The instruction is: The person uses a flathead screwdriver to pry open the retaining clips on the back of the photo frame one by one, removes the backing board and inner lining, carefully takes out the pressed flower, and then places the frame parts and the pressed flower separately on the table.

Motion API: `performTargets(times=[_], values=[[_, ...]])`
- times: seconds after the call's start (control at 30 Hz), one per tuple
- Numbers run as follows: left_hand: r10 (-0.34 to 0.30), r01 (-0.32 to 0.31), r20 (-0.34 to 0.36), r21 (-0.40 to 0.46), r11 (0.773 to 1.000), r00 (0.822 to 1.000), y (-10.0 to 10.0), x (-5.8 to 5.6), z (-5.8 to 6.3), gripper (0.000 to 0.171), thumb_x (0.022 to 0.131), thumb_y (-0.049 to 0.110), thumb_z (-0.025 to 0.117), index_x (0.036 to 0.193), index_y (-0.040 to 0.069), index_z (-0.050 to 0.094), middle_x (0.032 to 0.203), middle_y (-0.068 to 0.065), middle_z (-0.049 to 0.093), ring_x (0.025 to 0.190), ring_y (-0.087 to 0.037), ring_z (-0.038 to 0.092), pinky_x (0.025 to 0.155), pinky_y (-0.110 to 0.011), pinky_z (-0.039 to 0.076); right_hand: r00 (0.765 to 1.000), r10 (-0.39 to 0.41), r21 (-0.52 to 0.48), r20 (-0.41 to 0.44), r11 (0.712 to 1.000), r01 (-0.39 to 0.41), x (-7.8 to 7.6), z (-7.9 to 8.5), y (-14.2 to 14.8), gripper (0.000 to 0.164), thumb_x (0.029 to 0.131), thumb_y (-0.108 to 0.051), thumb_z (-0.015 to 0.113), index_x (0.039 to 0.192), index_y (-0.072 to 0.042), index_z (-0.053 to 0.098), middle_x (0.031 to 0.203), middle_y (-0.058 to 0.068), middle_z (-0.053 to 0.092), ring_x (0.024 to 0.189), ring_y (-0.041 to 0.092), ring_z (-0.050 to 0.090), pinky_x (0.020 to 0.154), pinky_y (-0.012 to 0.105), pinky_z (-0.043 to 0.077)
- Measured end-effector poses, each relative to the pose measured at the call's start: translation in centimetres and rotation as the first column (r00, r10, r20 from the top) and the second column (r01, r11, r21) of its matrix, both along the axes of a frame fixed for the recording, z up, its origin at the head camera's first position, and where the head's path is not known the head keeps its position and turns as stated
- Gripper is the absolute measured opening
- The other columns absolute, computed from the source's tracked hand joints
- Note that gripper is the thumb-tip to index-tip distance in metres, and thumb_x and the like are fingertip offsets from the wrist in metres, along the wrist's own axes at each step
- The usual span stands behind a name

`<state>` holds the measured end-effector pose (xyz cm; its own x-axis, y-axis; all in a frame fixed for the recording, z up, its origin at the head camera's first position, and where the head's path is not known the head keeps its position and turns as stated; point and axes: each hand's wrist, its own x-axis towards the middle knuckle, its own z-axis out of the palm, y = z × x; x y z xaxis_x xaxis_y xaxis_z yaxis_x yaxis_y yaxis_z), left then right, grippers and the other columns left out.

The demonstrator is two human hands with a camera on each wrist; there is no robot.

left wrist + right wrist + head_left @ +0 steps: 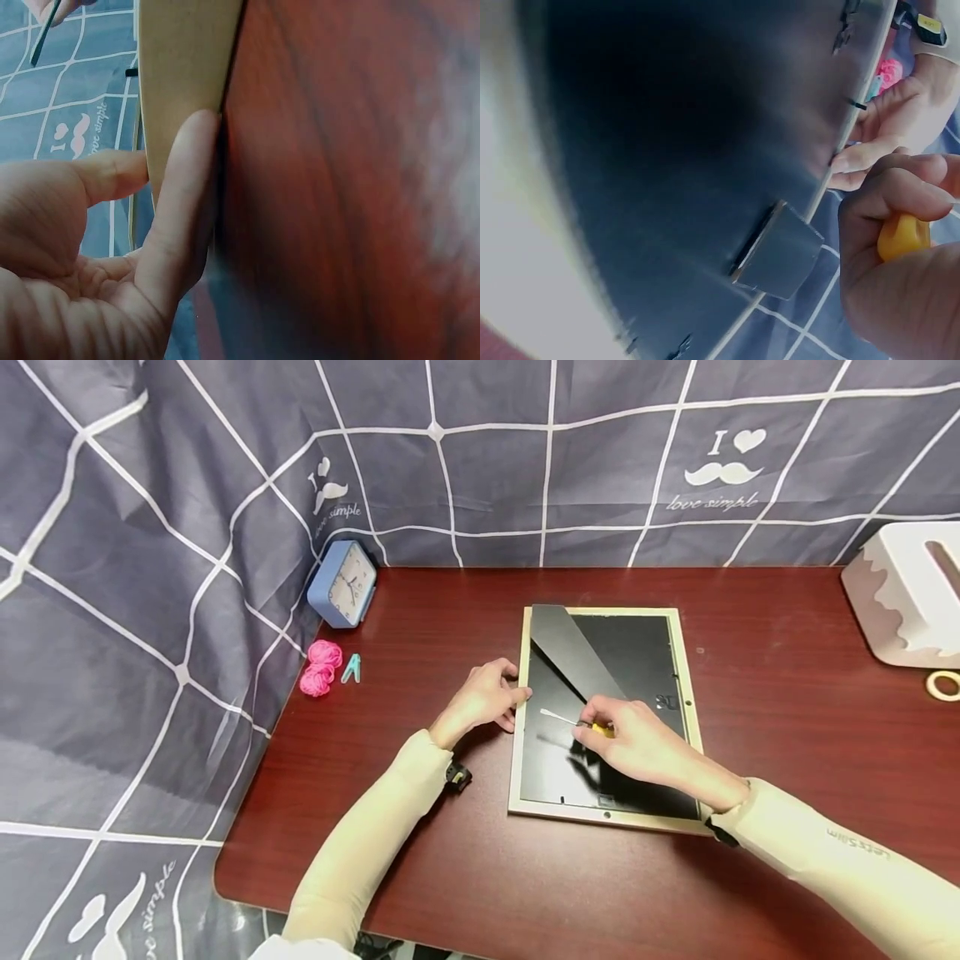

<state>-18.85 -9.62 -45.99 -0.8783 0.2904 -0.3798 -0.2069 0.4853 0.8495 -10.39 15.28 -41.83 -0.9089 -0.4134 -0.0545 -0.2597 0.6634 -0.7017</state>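
A picture frame (pixel 515 768) with a pale wooden rim lies back side up on the table. Its black backing board (pixel 543 764) carries a dark stand flap (pixel 573 643) and small metal fittings. My left hand (pixel 486 697) holds the frame's left edge, thumb over the rim and a finger along the side (pixel 184 187). Above the board, my right hand (pixel 637 745) grips a screwdriver by its yellow handle (pixel 904 238). The screwdriver's thin metal shaft (pixel 558 717) points left, toward the left rim. Whether its tip touches anything is unclear.
A blue clock (pixel 348 585), pink yarn (pixel 318 668) and a teal clip (pixel 352 668) stand or lie at the left. A white box (pixel 907 602) with a slot and a pale ring (pixel 932 685) are at the right. A grey curtain (pixel 495 468) hangs behind the table.
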Motion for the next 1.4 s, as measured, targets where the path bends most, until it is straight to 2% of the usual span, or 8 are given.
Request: performTargets(times=[0.37, 0.57, 0.8, 1.07, 1.17, 1.23, 1.3, 1.4], values=[[0.094, -0.094, 0.012, -0.022, 0.995, 0.995, 0.6, 1.9, 0.2, 0.048, 0.102, 0.011, 0.074, 0.143, -0.003, 0.054, 0.085, -0.011, 0.074, 0.052, -0.016, 0.073, 0.058, -0.037, 0.070, 0.998, -0.057, 0.008, 0.013, 0.998, 0.056, 0.1, 0.2, -1.3, 0.009, 0.105, -0.018, 0.068, 0.111, -0.011, 0.070, 0.072, -0.004, 0.056, 0.064, 0.010, 0.049, 0.060, 0.025, 0.040], [0.142, -0.142, 0.032, -0.029, 0.989, 0.989, 1.4, 3.6, -0.1, 0.063, 0.100, 0.008, 0.070, 0.155, 0.001, 0.040, 0.089, -0.011, 0.072, 0.047, -0.015, 0.072, 0.056, -0.035, 0.069, 0.997, -0.074, 0.008, 0.013, 0.997, 0.074, -0.2, -0.6, -1.8, 0.011, 0.106, -0.022, 0.068, 0.115, -0.016, 0.071, 0.068, -0.004, 0.057, 0.060, 0.011, 0.052, 0.057, 0.030, 0.043], [0.189, -0.202, 0.128, 0.098, 0.974, 0.974, 2.5, 5.2, -0.3, 0.089, 0.096, -0.002, 0.064, 0.169, 0.010, 0.015, 0.090, -0.016, 0.065, 0.045, -0.021, 0.071, 0.054, -0.039, 0.069, 0.994, -0.106, 0.098, -0.039, 0.989, 0.109, -2.9, -7.2, -1.4, 0.019, 0.106, -0.034, 0.067, 0.115, -0.018, 0.068, 0.072, -0.007, 0.063, 0.070, 0.013, 0.061, 0.064, 0.030, 0.049], [0.249, -0.299, 0.244, 0.195, 0.934, 0.937, 3.8, 7.0, -0.1, 0.103, 0.098, -0.006, 0.064, 0.171, 0.017, -0.006, 0.074, -0.016, 0.065, 0.044, -0.022, 0.070, 0.054, -0.039, 0.069, 0.993, -0.111, 0.135, -0.028, 0.984, 0.114, -2.8, -7.9, -2.2, 0.019, 0.105, -0.028, 0.065, 0.111, -0.010, 0.066, 0.075, -0.001, 0.063, 0.076, 0.020, 0.064, 0.069, 0.033, 0.053], [0.240, -0.255, 0.135, 0.112, 0.960, 0.961, 2.8, 6.0, 0.5, 0.090, 0.100, -0.001, 0.069, 0.171, 0.014, 0.016, 0.074, -0.015, 0.068, 0.047, -0.023, 0.072, 0.054, -0.039, 0.069, 0.991, -0.097, 0.169, -0.087, 0.979, 0.111, -2.6, -7.7, -2.8, 0.019, 0.105, -0.024, 0.065, 0.104, -0.006, 0.061, 0.073, 0.002, 0.063, 0.072, 0.024, 0.067, 0.064, 0.038, 0.056], [0.214, -0.214, -0.054, -0.002, 0.977, 0.975, 1.4, 3.7, 0.1, 0.073, 0.100, 0.003, 0.073, 0.164, 0.011, 0.039, 0.078, -0.012, 0.072, 0.050, -0.021, 0.072, 0.054, -0.036, 0.068, 0.988, -0.083, 0.203, -0.133, 0.973, 0.109, -2.6, -7.6, -3.3, 0.019, 0.106, -0.021, 0.064, 0.100, -0.006, 0.055, 0.071, 0.006, 0.063, 0.071, 0.029, 0.070, 0.060, 0.044, 0.058], [0.164, -0.210, -0.269, -0.151, 0.966, 0.949, -0.1, 0.6, -1.1, 0.056, 0.098, 0.012, 0.077, 0.151, 0.013, 0.059, 0.085, -0.007, 0.077, 0.063, -0.017, 0.074, 0.064, -0.033, 0.067, 0.982, -0.072, 0.231, -0.176, 0.966, 0.112, -2.7, -7.4, -3.8, 0.019, 0.106, -0.019, 0.062, 0.097, -0.006, 0.052, 0.070, 0.010, 0.064, 0.070, 0.036, 0.073, 0.056, 0.049, 0.059], [0.073, -0.225, -0.460, -0.285, 0.932, 0.885, -1.9, -4.1, -3.8, 0.039, 0.094, 0.021, 0.080, 0.132, 0.016, 0.074, 0.095, -0.002, 0.079, 0.088, -0.019, 0.073, 0.084, -0.037, 0.063, 0.978, -0.055, 0.234, -0.200, 0.967, 0.102, -3.0, -7.0, -4.5, 0.017, 0.106, -0.015, 0.060, 0.097, -0.005, 0.049, 0.070, 0.015, 0.064, 0.068, 0.042, 0.073, 0.052, 0.053, 0.058]])
